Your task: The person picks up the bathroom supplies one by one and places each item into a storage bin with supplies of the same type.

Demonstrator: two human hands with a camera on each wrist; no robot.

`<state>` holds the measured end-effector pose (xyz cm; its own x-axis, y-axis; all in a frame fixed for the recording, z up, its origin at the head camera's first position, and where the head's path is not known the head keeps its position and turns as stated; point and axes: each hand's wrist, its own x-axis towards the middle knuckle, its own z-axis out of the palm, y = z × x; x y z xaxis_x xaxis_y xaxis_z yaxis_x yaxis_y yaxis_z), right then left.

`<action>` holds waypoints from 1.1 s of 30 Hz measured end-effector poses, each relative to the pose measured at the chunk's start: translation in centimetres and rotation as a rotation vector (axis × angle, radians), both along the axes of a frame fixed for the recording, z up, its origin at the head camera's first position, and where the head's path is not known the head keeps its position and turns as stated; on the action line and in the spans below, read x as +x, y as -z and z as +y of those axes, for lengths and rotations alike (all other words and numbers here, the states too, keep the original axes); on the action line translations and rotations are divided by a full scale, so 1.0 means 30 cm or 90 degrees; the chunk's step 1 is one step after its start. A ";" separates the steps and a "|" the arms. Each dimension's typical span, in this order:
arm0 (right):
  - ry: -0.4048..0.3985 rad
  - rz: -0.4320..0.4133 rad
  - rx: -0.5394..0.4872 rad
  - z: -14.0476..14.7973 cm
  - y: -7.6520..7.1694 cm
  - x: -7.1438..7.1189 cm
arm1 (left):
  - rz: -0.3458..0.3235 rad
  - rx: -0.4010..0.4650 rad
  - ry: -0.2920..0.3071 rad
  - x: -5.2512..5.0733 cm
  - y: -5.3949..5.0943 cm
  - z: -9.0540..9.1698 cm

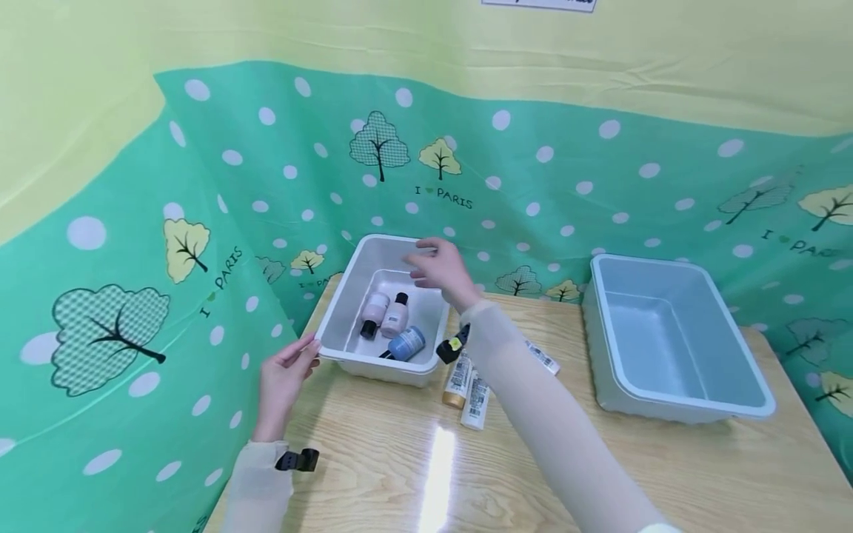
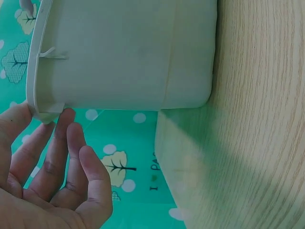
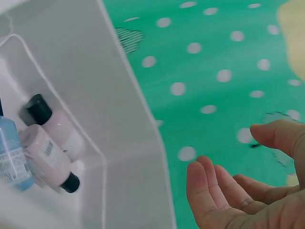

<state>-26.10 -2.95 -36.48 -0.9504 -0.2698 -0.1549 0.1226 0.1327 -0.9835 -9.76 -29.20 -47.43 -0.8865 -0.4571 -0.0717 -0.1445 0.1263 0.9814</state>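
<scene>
A pale grey bin (image 1: 389,369) holds two pink bottles (image 1: 395,316) with black caps and a blue bottle (image 1: 407,343). My left hand (image 1: 285,381) pinches the bin's near left corner; in the left wrist view the thumb and fingers of that hand (image 2: 57,176) meet at the rim (image 2: 32,71). Over the bin's far right part is my right hand (image 1: 440,271), holding nothing. In the right wrist view that hand (image 3: 252,186) has its fingers slightly bent and thumb apart, beside the bin wall (image 3: 119,119), not touching it.
White tubes (image 1: 475,400), one with a gold cap, lie on the wooden table (image 1: 373,459) right of the bin, partly behind my right forearm. A second, bluish bin (image 1: 666,340) stands at the right with nothing seen inside. A patterned green cloth (image 1: 566,178) hangs behind and at left.
</scene>
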 end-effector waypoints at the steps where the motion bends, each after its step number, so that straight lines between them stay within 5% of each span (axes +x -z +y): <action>1: 0.005 0.005 -0.017 0.020 -0.002 0.009 | -0.001 -0.006 -0.001 0.000 0.000 -0.002; 12: 0.048 0.036 -0.131 0.247 0.026 0.161 | -0.015 -0.046 -0.002 0.005 -0.008 -0.012; 24: 0.064 0.068 -0.103 0.467 0.053 0.395 | -0.006 -0.050 0.001 -0.005 -0.011 -0.004; 33: 0.048 0.100 -0.060 0.582 0.139 0.540 | 0.001 -0.051 -0.009 -0.006 0.000 0.005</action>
